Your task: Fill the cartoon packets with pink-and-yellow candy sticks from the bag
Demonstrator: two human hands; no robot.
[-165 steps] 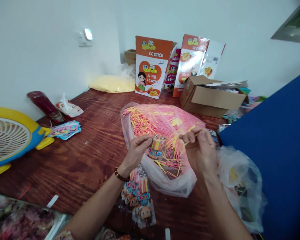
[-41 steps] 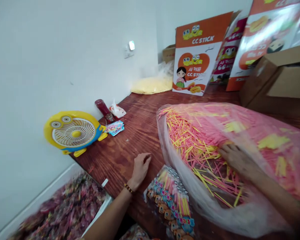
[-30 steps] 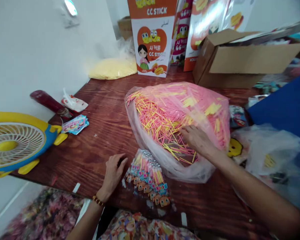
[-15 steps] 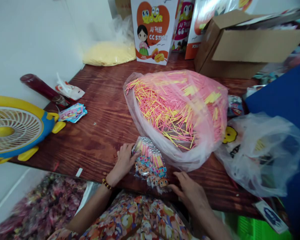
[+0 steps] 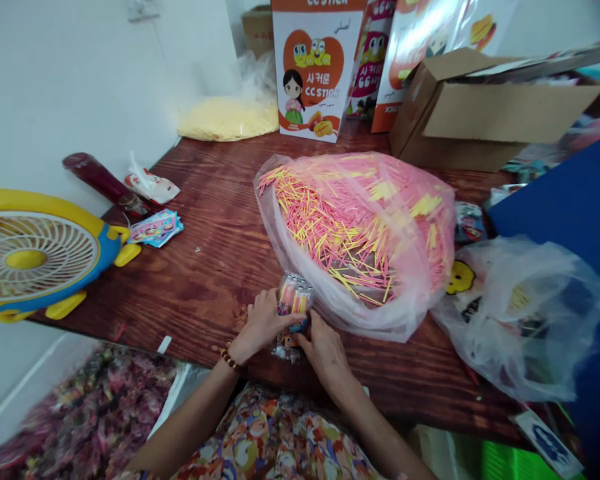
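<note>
Near the table's front edge lies a stack of small printed packets with pink and yellow sticks showing through clear plastic. My left hand grips the stack from its left side, thumb across the front. From the right, my right hand closes on the same stack, its thumb low on the packets. The fingers hide part of the printing. Just beyond, a large clear plastic bag lies open, filled with loose pink and yellow sticks.
On the left stand a yellow and blue fan, printed sachets and a dark red bottle. Behind are a CC Stick box and an open cardboard carton. A white plastic bag lies right.
The packets, earlier fanned out across the table, are now squeezed into a narrow stack. My right hand has moved left and closed on them. The view has shifted slightly.
</note>
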